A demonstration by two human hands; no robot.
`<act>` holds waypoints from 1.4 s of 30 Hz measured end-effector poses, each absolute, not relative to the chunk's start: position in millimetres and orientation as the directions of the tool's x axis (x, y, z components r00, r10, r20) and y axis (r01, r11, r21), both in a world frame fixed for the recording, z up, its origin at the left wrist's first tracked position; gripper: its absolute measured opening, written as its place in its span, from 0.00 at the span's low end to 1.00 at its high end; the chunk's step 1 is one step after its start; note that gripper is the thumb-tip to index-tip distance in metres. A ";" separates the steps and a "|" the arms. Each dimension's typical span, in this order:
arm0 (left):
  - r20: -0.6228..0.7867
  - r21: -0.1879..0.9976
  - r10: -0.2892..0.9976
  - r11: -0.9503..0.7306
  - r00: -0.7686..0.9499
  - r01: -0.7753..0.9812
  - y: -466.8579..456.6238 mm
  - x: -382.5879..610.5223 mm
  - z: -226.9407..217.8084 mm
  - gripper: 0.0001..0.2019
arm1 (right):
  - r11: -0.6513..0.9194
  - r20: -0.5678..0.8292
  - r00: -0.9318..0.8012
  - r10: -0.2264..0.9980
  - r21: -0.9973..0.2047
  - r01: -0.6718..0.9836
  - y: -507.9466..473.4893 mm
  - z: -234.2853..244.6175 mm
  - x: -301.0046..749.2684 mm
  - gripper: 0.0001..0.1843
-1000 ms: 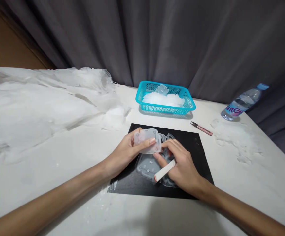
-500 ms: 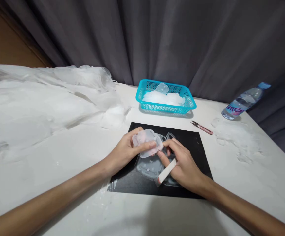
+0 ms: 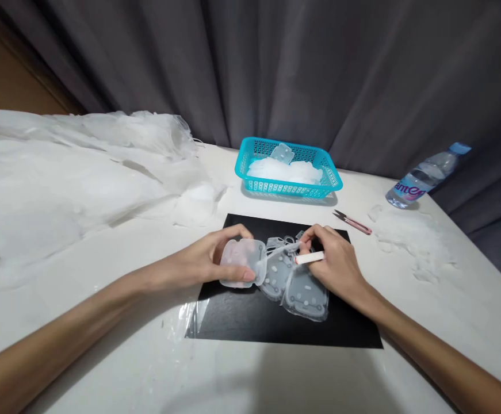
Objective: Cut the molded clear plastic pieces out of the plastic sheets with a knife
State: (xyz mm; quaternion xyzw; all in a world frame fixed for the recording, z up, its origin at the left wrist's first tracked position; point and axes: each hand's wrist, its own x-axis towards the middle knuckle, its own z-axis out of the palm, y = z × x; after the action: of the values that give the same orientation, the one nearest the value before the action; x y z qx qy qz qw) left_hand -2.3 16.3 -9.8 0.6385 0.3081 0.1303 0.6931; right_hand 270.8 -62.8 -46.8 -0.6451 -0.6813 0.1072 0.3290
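My left hand (image 3: 209, 253) is closed on a translucent, rounded plastic piece (image 3: 240, 256), its thumb across the lower part and fingers behind. My right hand (image 3: 339, 256) pinches a thin translucent strip (image 3: 281, 249) between thumb and forefinger; the strip stretches across to the piece's right edge. A short white stick (image 3: 310, 257) with a reddish end is also tucked in the right hand; what kind of tool it is I cannot tell. Beneath the hands, a joined sheet of similar translucent pieces (image 3: 306, 296) lies on a black mat (image 3: 228, 325).
Behind the mat stands a blue basket (image 3: 293, 188) holding white pieces. Thread snips (image 3: 352, 222) lie to its right, near a water bottle (image 3: 423, 178) and translucent scraps (image 3: 423, 247). A large heap of whitish sheets (image 3: 69, 178) covers the table's left side.
My hands have drawn apart, the left moving left with the piece and the right moving right and up. A strip now spans between them, and more of the sheet on the mat shows.
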 end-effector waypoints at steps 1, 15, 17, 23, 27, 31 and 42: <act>-0.243 0.969 0.587 0.119 0.772 0.215 17.7 -2.6 -8.9 0.18 | 0.165 0.285 0.015 0.958 -0.595 0.787 -63.5 -45.3 270.6 0.04; -0.183 0.982 0.602 0.070 0.777 0.177 -1.5 16.8 -10.3 0.15 | 0.384 0.262 -0.289 0.921 -0.743 0.548 -80.3 -32.8 246.8 0.25; -0.181 0.983 0.598 0.083 0.781 0.164 -1.3 17.2 -12.3 0.15 | 0.355 0.239 -0.279 0.930 -0.782 0.513 -80.1 -34.8 247.5 0.22; -0.188 0.982 0.630 0.094 0.753 0.166 -1.1 17.0 -15.8 0.14 | 0.261 0.166 -0.252 0.953 -0.873 0.411 -81.6 -24.3 245.4 0.16; -0.214 0.976 0.628 0.100 0.748 0.195 -2.5 15.8 -15.8 0.16 | 0.267 0.176 -0.241 0.954 -0.863 0.430 -79.7 -23.8 245.9 0.14; -0.355 0.934 0.488 0.141 0.798 0.329 -5.7 11.8 -15.1 0.18 | 0.267 0.349 0.045 0.936 -0.787 0.555 -63.1 -33.4 267.4 0.10; -0.214 0.970 0.534 0.217 0.818 0.112 -2.0 13.5 -9.8 0.09 | 0.367 0.576 -0.063 0.815 -0.429 0.825 -81.7 -15.5 259.4 0.14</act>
State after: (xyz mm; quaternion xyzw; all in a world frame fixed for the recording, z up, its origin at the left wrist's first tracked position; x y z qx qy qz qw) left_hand 13.5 -2.0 -9.8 0.6090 0.2652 0.1438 0.7335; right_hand 259.4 -81.7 -15.5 -0.5625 -0.7291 -0.0065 0.3897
